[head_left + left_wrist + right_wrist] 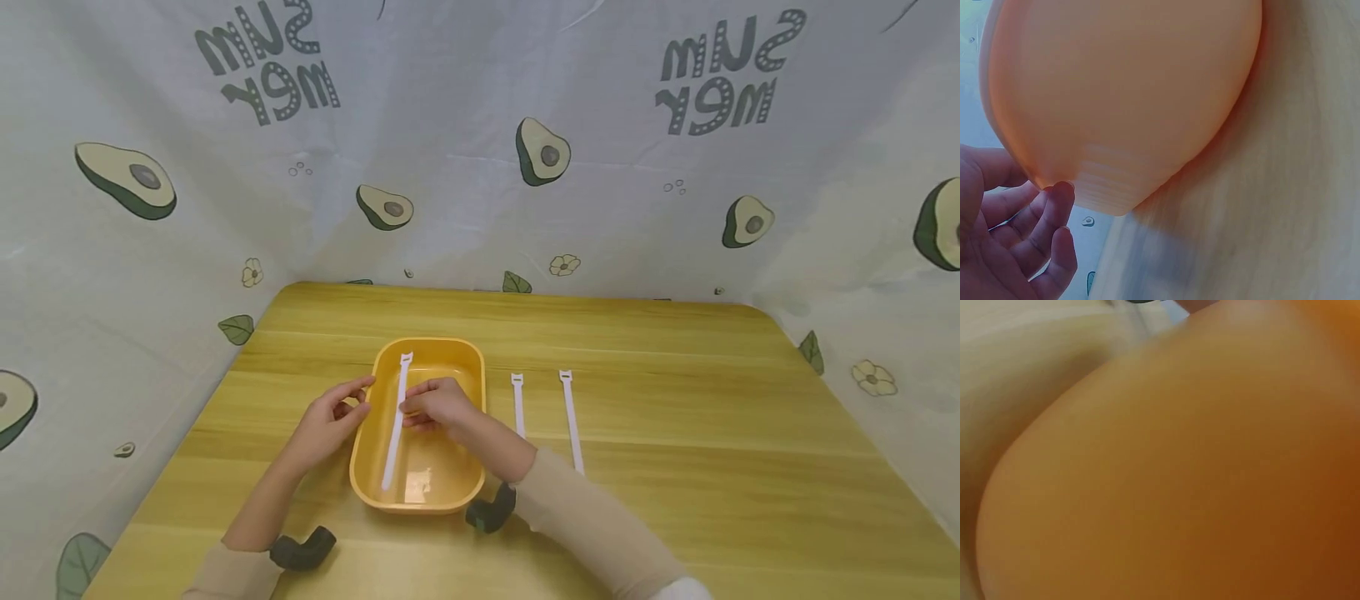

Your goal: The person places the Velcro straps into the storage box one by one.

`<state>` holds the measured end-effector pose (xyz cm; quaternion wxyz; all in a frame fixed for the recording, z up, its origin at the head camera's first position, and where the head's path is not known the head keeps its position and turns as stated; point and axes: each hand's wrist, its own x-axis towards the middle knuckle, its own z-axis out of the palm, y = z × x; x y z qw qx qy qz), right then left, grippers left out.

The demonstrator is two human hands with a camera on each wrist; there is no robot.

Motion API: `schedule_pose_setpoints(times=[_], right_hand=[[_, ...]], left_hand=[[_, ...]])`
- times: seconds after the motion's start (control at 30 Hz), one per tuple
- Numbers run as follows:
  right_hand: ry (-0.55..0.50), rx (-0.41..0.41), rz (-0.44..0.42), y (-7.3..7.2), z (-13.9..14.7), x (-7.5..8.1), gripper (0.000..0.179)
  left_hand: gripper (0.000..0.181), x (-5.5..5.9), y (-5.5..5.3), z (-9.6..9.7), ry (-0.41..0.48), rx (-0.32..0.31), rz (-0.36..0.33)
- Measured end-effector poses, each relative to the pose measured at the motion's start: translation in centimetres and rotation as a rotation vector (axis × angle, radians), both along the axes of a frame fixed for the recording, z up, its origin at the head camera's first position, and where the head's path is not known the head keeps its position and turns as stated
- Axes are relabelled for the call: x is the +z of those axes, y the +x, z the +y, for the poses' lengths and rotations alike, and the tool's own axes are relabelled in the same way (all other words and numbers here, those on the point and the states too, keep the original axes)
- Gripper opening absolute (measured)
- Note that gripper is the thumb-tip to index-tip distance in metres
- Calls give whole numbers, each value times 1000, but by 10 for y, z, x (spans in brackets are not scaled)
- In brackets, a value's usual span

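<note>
A yellow plastic tub (420, 506) stands on the table, its long side running away from me. My left hand (327, 425) is at the tub's left rim, pinching it between thumb and fingers; in the left wrist view the fingertips (1063, 190) lie against the outer wall. Inside the tub, a white cable strap (394, 446) with a slotted head slants lengthwise. My right hand (442, 404) reaches over the right rim and pinches this strap near its middle, fingers curled. The right wrist view shows mostly the blurred tub wall (1147, 475); that hand's fingers are hidden there.
Two more white straps, a nearer one (518, 396) and a farther one (571, 412), lie right of the tub, partly covered by my right arm. Dark wrist mounts (303, 550) sit under both forearms. Avocado-printed cloth (465, 167) hangs around the wooden table (712, 433).
</note>
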<state>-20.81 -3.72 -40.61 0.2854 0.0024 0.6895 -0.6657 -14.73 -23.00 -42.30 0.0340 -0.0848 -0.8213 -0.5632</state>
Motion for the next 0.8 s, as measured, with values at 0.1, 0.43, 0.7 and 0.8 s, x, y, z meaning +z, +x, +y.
schedule_pose_setpoints(times=[0.1, 0.43, 0.7, 0.8], right_hand=[[21, -11, -7, 0, -2, -2, 13], [139, -51, 36, 3, -9, -8, 11], [235, -76, 11, 5, -8, -7, 15], [249, -52, 19, 5, -7, -8, 12]], left_hand=[[39, 0, 0, 0, 5, -2, 3], [38, 2, 1, 0, 9, 12, -7], [39, 2, 0, 2, 4, 14, -15], [39, 1, 0, 2, 6, 14, -20]])
